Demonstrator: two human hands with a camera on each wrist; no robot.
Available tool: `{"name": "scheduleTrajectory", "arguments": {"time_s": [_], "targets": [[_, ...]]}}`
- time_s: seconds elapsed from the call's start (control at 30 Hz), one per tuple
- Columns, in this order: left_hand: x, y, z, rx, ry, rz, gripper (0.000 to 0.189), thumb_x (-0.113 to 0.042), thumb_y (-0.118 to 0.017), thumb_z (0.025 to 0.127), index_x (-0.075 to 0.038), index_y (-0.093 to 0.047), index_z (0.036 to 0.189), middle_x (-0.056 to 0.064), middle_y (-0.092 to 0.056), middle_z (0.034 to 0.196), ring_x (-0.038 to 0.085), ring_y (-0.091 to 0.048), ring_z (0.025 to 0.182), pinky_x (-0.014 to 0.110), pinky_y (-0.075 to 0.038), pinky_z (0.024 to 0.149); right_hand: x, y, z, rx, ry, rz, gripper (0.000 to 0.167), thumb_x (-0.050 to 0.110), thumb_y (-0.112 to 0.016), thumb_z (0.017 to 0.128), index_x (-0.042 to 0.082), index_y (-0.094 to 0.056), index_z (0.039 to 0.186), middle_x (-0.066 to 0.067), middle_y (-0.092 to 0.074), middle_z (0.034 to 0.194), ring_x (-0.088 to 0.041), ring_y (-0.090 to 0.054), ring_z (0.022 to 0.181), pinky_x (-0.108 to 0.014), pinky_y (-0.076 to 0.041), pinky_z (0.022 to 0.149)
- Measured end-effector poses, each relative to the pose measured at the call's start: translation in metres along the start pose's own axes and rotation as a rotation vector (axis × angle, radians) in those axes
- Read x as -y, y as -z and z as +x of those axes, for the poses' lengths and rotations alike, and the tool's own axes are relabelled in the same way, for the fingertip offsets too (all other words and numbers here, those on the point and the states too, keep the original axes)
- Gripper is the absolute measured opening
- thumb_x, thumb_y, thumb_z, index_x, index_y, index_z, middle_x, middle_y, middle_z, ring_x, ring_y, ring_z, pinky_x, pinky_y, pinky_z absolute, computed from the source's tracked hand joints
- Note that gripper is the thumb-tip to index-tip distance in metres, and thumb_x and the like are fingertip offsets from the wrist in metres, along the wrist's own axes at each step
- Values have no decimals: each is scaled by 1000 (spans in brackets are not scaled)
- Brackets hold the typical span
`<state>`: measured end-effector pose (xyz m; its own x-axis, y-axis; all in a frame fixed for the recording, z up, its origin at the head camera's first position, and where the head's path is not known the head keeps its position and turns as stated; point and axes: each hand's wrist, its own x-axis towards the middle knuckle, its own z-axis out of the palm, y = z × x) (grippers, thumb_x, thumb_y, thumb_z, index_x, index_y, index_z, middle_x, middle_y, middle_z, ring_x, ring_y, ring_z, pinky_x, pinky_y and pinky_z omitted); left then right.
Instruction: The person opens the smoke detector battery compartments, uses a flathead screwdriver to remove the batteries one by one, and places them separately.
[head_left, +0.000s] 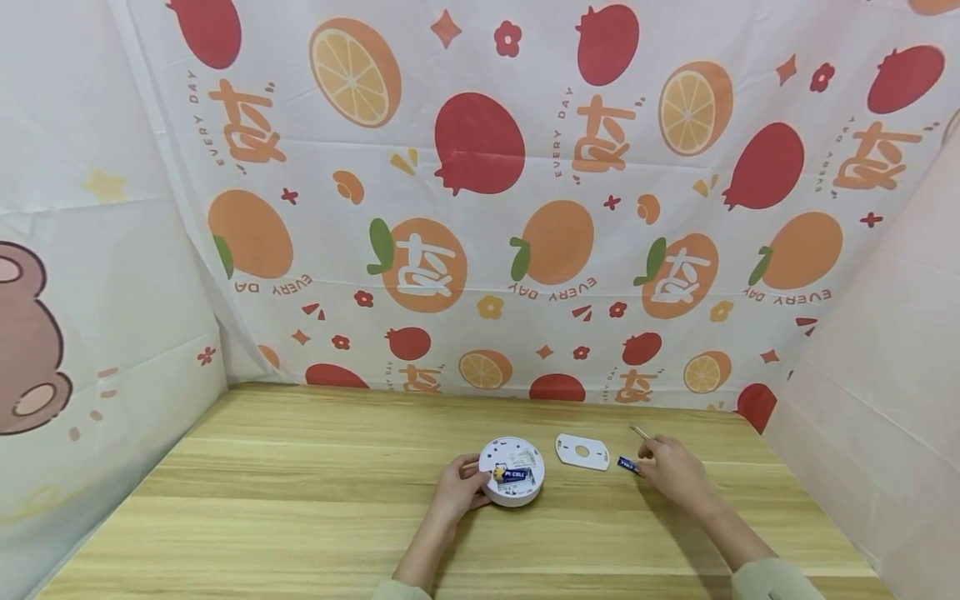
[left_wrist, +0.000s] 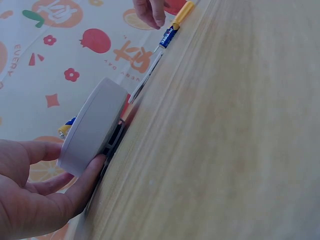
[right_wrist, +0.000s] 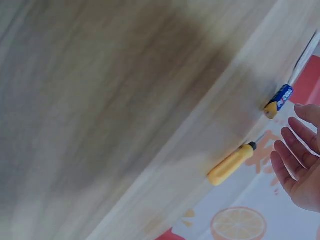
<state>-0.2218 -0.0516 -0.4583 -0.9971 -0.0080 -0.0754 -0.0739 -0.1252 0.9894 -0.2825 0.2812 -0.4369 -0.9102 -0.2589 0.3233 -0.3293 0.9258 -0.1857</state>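
My left hand point(head_left: 454, 492) grips the left rim of a round white device, like a smoke detector point(head_left: 513, 501), thumb on top and fingers beneath. It stands tilted off the tabletop in the left wrist view. A blue and yellow battery point(head_left: 516, 475) sits on its upturned face; whether fully seated, I cannot tell. My right hand point(head_left: 673, 472) hovers with loosely bent fingers and holds nothing. Just by it, a second battery point(right_wrist: 279, 101) lies on the table. A screwdriver with a yellow handle point(right_wrist: 231, 165) lies near it, largely hidden by the hand in the head view.
A flat white mounting plate point(head_left: 595, 453) with a round centre hole lies between the device and the second battery. The wooden table point(head_left: 300, 500) ends at a fruit-printed cloth point(head_left: 480, 250) behind, with more cloth at both sides.
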Motion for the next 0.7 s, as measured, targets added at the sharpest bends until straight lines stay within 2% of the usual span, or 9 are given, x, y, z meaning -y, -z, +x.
{"name": "scheduleTrajectory", "arguments": {"time_s": [0.17, 0.37, 0.57, 0.7], "targets": [[0, 0, 0, 2, 1, 3, 44, 3, -50, 88, 17, -36, 127, 34, -48, 116, 26, -59, 86, 35, -55, 71, 12, 4, 3, -28, 54, -16, 9, 11, -73, 73, 10, -65, 75, -3, -58, 79, -24, -56, 77, -38, -50, 61], [-1, -1, 0, -7, -14, -2, 43, 4, -50, 88, 18, -36, 125, 35, -48, 115, 26, -59, 85, 35, -56, 71, 33, 5, 6, -88, 131, -30, 13, 11, -75, 71, 14, -62, 71, -6, -62, 85, -30, -58, 90, -38, -51, 62], [-1, -1, 0, -23, -18, 9, 42, 1, -52, 89, 18, -37, 125, 35, -49, 114, 25, -59, 85, 35, -56, 70, 58, 6, 8, -60, 157, -8, 12, 13, -75, 73, 14, -63, 74, 3, -55, 78, -17, -51, 77, -31, -48, 60], [-2, -2, -1, -29, -16, 20, 43, -3, -51, 90, 18, -38, 125, 33, -50, 113, 25, -59, 84, 35, -56, 70, 75, 4, 10, -86, 209, -13, 12, 13, -75, 73, 13, -63, 75, 3, -55, 78, -19, -53, 78, -34, -49, 65]]}}
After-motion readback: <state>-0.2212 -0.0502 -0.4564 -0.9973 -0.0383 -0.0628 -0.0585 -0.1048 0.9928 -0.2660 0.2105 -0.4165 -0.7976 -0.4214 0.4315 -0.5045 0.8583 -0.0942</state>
